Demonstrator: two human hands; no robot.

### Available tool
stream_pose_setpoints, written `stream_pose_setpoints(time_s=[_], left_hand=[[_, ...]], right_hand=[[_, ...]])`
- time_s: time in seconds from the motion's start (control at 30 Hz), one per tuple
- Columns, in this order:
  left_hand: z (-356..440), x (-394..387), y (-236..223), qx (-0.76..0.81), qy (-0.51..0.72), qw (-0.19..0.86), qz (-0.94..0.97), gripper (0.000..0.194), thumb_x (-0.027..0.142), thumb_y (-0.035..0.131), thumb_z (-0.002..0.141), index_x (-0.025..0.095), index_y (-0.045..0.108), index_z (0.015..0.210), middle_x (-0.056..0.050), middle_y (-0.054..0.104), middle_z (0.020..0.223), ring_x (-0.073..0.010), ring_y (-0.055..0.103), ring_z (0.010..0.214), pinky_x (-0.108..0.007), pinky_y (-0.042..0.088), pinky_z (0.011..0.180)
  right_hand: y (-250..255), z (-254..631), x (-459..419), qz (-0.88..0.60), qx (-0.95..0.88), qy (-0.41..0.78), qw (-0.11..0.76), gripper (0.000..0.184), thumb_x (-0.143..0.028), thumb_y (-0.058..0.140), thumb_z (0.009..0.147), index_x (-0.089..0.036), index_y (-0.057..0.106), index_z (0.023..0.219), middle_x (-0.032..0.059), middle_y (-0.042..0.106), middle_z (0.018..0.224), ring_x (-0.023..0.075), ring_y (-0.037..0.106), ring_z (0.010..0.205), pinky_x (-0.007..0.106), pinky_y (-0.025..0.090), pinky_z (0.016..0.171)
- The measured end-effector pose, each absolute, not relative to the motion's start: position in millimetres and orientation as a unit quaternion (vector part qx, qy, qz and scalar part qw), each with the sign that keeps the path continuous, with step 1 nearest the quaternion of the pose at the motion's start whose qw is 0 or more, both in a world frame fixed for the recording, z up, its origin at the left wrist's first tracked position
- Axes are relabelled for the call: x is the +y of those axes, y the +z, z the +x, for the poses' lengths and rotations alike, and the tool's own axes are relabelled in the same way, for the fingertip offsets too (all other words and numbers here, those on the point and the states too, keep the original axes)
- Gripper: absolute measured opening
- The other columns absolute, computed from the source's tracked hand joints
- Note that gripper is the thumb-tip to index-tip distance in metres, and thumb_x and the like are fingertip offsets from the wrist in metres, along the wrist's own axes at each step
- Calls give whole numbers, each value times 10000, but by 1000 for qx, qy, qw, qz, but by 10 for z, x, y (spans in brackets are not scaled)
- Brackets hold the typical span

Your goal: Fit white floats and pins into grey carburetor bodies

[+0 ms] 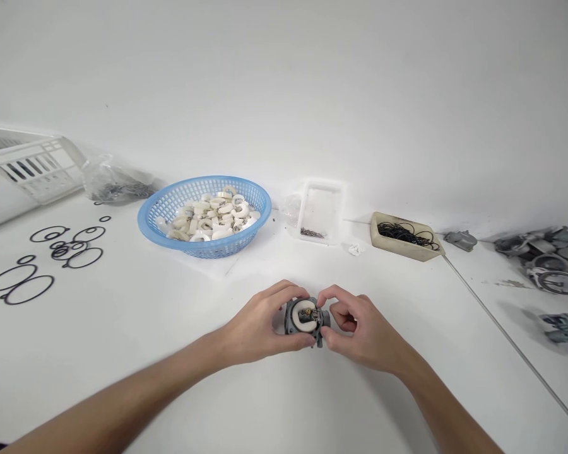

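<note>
A grey metal carburetor body (288, 323) sits on the white table in front of me, its open side facing up. A white C-shaped float (297, 313) lies inside it, with brass parts in the middle. My left hand (265, 323) is wrapped round the body's left side, fingers at the far edge and thumb at the near edge. On the right side, the index finger and thumb of my right hand (360, 325) grip the carburetor beside the float's hinge end; the other fingers are curled. Whether a small pin is between those fingertips cannot be made out.
Behind stands a blue basket (203, 249) of white floats, then a white tray (338, 214) with small pins and a cream box (407, 252) of black rings. Black O-rings (28, 290) lie left, near a plastic bag (118, 183) and white crate (52, 170). Carburetor parts (556, 261) are right.
</note>
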State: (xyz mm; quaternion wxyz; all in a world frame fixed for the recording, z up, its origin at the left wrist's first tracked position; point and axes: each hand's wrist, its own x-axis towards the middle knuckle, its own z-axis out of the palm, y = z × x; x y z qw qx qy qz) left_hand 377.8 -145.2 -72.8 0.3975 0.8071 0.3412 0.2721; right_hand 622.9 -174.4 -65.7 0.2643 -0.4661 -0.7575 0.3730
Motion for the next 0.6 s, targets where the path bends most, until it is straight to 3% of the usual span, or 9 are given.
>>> stream_pose_setpoints(time_s=[0.6], left_hand=[[3769, -1460, -721, 340, 271, 399, 807, 446, 328, 884, 817, 292, 670, 1208, -13, 670, 1170, -220, 654, 996, -352, 524, 864]], right_hand=[[-678, 6203, -1737, -482, -736, 388, 276, 223, -181, 635, 871, -300, 578, 1050, -117, 233, 601, 130, 240, 557, 259, 224, 521]])
